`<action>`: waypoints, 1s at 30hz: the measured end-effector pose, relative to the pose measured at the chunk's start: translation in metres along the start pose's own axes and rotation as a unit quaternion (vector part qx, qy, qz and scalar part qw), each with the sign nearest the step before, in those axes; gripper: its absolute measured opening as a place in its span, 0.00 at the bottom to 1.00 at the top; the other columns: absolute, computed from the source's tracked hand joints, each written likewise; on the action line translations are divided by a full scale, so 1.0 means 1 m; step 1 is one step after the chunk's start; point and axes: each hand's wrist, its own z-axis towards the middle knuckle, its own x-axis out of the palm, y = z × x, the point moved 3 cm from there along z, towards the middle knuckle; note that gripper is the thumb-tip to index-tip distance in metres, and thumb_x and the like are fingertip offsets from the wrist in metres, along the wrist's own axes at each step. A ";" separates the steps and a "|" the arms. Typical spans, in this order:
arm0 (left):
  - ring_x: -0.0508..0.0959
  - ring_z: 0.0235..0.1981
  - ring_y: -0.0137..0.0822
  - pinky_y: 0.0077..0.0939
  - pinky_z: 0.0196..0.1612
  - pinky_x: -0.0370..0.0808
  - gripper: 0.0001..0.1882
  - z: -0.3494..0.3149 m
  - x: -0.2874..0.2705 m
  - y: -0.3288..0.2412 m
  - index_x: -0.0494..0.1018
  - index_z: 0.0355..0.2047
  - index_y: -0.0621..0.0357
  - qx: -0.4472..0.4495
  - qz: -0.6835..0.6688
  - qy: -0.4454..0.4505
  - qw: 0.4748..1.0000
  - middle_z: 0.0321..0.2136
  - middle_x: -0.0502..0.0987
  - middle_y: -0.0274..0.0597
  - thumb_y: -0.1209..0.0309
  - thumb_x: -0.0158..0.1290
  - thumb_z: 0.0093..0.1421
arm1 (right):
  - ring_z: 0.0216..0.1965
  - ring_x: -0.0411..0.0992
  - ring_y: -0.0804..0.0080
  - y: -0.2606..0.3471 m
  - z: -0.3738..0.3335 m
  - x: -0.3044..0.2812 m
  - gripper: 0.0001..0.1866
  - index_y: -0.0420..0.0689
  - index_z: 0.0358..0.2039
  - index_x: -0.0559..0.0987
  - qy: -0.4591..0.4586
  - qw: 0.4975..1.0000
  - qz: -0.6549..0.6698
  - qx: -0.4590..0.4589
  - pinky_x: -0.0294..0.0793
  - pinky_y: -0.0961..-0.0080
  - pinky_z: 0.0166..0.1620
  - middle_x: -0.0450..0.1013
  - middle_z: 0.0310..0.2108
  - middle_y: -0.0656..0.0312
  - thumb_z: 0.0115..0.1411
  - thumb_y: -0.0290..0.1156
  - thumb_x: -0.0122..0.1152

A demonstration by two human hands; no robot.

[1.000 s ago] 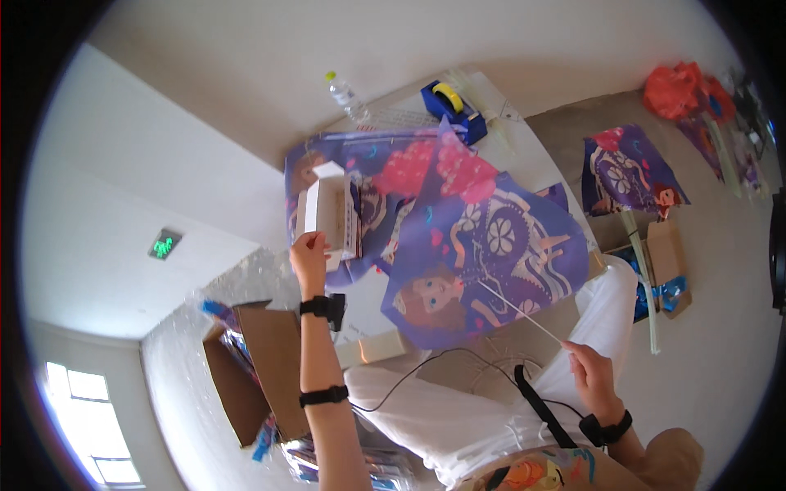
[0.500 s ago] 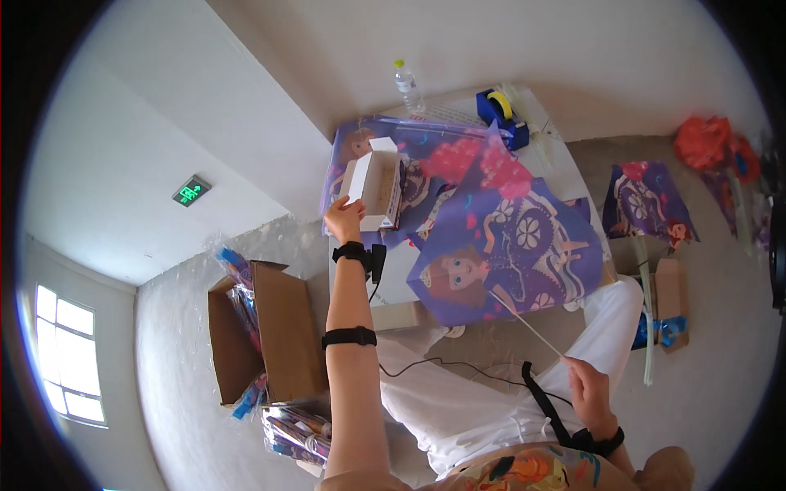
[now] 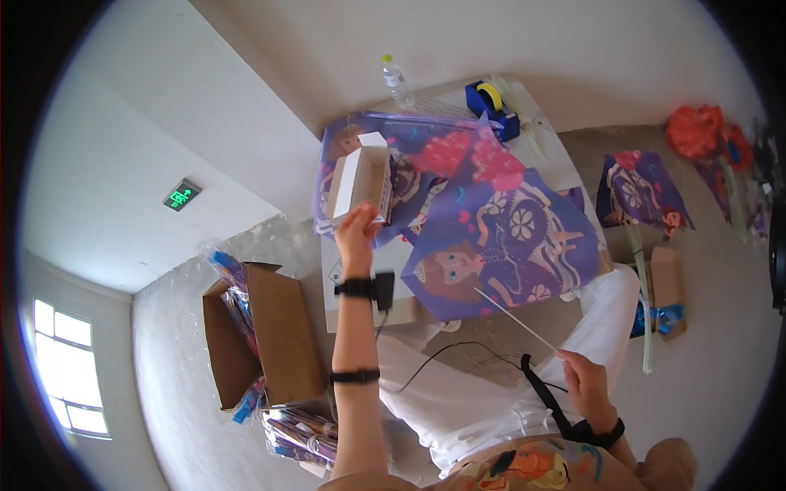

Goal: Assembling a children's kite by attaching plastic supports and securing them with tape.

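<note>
My right hand (image 3: pixel 589 388) grips one end of a thin white rod (image 3: pixel 521 322). Its far end reaches the near edge of a purple printed sheet (image 3: pixel 536 237) with a cartoon figure on it. At the near end of a small open white box (image 3: pixel 350 182), my left hand (image 3: pixel 357 231) has its fingers curled together. What they hold, if anything, is too small to make out. The box stands with its flaps up on more purple printed sheets (image 3: pixel 336 147) at the table's left.
A blue tape dispenser (image 3: pixel 505 124) and a clear bottle (image 3: pixel 397 84) stand at the back of the table (image 3: pixel 536 114). Left of my arm are a cardboard box (image 3: pixel 282 335) and wrapped bundles (image 3: pixel 299 438). Another carton (image 3: pixel 667 290) sits at right. A black cable crosses my lap.
My left hand has drawn back toward me from the box's side to its near end. My right hand and the rod have stayed nearly still; the view has shifted slightly.
</note>
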 end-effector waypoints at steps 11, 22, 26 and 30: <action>0.82 0.38 0.40 0.24 0.31 0.80 0.09 -0.223 0.067 -0.009 0.79 0.41 0.65 -0.070 -0.126 0.182 0.973 0.35 0.81 0.47 0.76 0.57 0.60 | 0.22 0.73 0.59 0.013 0.013 0.004 0.19 0.43 0.49 0.77 0.033 0.995 0.028 -0.090 0.72 0.70 0.26 0.74 0.24 0.54 0.57 0.17 0.56; 0.82 0.37 0.38 0.23 0.30 0.79 0.08 -0.240 0.076 -0.003 0.79 0.39 0.65 -0.054 -0.088 0.174 0.979 0.34 0.81 0.45 0.75 0.59 0.59 | 0.21 0.72 0.59 0.002 -0.004 -0.005 0.20 0.44 0.51 0.77 0.035 0.995 -0.020 -0.088 0.71 0.69 0.25 0.73 0.23 0.56 0.57 0.19 0.57; 0.81 0.34 0.35 0.23 0.29 0.79 0.07 -0.241 0.076 -0.009 0.79 0.38 0.66 -0.018 -0.065 0.177 0.982 0.33 0.80 0.45 0.75 0.58 0.60 | 0.21 0.71 0.59 0.004 -0.005 -0.011 0.20 0.45 0.50 0.78 0.041 0.995 -0.050 -0.079 0.69 0.68 0.24 0.72 0.22 0.57 0.57 0.20 0.57; 0.79 0.31 0.33 0.22 0.25 0.77 0.07 -0.242 0.079 -0.020 0.77 0.37 0.65 0.011 -0.023 0.193 0.981 0.32 0.77 0.46 0.73 0.55 0.63 | 0.20 0.70 0.61 0.013 0.002 -0.024 0.21 0.45 0.52 0.77 0.033 0.988 -0.097 -0.119 0.67 0.68 0.23 0.70 0.20 0.58 0.56 0.20 0.57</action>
